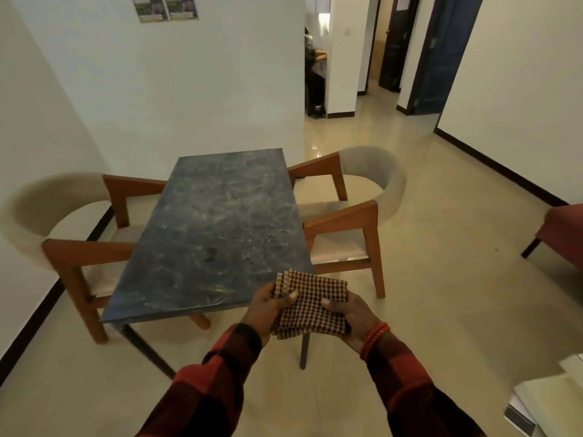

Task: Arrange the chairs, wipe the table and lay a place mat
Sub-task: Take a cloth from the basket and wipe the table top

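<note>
- The left hand [266,305] and right hand [353,313] together hold a folded checked mat [310,305] between them, each gripping one side with the thumb on top and fingers curled beneath.
- The mat is in the air, over the near right corner of the table [208,228], just ahead of the hands.
- The dark mottled tabletop stretches forward and left of the left hand.
- One chair [60,234] stands far left of the left hand, tucked at the table's side.
- Another chair [356,209] stands ahead of the right hand, at the table's opposite side.
- A red bead bracelet [373,340] circles the right wrist.
- Both sleeves [208,383] are red-and-black check.
</note>
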`<control>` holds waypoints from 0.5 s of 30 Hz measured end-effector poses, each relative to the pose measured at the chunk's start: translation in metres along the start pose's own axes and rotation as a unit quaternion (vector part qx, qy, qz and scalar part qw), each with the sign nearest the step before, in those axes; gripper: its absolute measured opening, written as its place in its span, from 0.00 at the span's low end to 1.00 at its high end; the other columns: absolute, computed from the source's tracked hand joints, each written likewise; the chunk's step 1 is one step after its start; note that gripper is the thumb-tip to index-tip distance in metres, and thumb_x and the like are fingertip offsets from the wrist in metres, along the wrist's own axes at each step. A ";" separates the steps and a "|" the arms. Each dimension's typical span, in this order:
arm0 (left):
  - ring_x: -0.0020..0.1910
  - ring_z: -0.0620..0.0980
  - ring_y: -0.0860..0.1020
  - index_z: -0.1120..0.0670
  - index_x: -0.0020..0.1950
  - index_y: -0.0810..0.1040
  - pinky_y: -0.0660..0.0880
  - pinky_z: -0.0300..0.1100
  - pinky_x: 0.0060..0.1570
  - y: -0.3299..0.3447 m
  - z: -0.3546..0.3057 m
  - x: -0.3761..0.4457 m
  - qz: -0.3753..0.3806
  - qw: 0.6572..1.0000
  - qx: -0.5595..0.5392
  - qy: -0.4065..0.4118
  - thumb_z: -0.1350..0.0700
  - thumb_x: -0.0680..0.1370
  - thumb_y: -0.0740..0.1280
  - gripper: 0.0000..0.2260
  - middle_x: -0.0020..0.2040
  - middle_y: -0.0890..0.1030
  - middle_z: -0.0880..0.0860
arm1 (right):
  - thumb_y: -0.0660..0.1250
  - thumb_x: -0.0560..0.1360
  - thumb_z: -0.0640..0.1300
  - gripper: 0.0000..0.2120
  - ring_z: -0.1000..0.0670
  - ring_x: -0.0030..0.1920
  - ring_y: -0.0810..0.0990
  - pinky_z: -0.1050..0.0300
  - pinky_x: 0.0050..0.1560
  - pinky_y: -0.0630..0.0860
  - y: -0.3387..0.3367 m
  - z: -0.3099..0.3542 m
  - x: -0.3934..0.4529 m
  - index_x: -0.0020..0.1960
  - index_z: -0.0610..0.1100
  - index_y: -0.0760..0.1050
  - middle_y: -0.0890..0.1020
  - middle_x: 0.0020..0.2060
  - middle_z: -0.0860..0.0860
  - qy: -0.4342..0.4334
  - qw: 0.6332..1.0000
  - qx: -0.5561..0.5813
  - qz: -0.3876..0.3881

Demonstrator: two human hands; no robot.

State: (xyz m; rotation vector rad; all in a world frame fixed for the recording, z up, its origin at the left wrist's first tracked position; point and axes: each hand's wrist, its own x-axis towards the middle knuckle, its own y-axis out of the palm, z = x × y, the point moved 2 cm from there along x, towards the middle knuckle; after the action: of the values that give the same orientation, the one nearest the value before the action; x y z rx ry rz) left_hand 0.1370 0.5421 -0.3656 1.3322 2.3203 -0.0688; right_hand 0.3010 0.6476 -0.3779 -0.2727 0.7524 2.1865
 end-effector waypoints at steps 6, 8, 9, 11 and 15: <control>0.56 0.57 0.84 0.57 0.62 0.80 0.81 0.56 0.56 0.035 -0.023 0.095 0.025 1.000 -0.008 0.000 0.63 0.79 0.69 0.13 0.56 0.85 0.57 | 0.67 0.76 0.29 0.19 0.36 0.59 0.82 0.44 0.49 0.83 -0.045 0.059 0.081 0.66 0.37 0.74 0.81 0.60 0.37 0.015 0.999 -0.048 -0.018; 0.55 0.57 0.84 0.57 0.62 0.80 0.82 0.55 0.53 0.043 -0.035 0.126 0.020 0.999 -0.030 -0.010 0.64 0.79 0.68 0.12 0.56 0.86 0.57 | 0.66 0.76 0.28 0.18 0.37 0.56 0.82 0.46 0.45 0.83 -0.050 0.083 0.108 0.65 0.36 0.74 0.82 0.59 0.37 0.016 0.998 -0.051 -0.015; 0.55 0.58 0.84 0.57 0.62 0.80 0.82 0.55 0.52 0.047 -0.041 0.142 0.018 0.999 -0.041 -0.014 0.64 0.79 0.68 0.12 0.56 0.85 0.58 | 0.66 0.76 0.27 0.17 0.38 0.55 0.83 0.46 0.44 0.83 -0.052 0.095 0.122 0.64 0.35 0.74 0.82 0.58 0.37 0.018 0.998 -0.053 -0.015; 0.54 0.59 0.84 0.58 0.61 0.80 0.82 0.53 0.49 0.057 -0.056 0.173 0.013 0.998 -0.056 -0.019 0.65 0.79 0.68 0.12 0.56 0.85 0.59 | 0.65 0.76 0.27 0.16 0.38 0.55 0.82 0.46 0.44 0.83 -0.057 0.118 0.148 0.63 0.36 0.74 0.82 0.57 0.38 0.024 0.998 -0.050 -0.015; 0.54 0.56 0.84 0.58 0.61 0.79 0.83 0.50 0.50 0.071 -0.080 0.224 -0.016 0.998 -0.059 -0.006 0.65 0.78 0.69 0.12 0.56 0.85 0.58 | 0.65 0.76 0.28 0.17 0.37 0.57 0.82 0.46 0.46 0.83 -0.066 0.156 0.196 0.63 0.36 0.75 0.82 0.58 0.38 0.034 0.998 -0.045 0.000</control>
State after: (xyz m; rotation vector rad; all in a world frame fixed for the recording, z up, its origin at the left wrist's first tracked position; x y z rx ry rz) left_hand 0.0719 0.7814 -0.3739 1.2344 2.2978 0.0482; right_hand 0.2283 0.8960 -0.3632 -0.3941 0.6907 2.2249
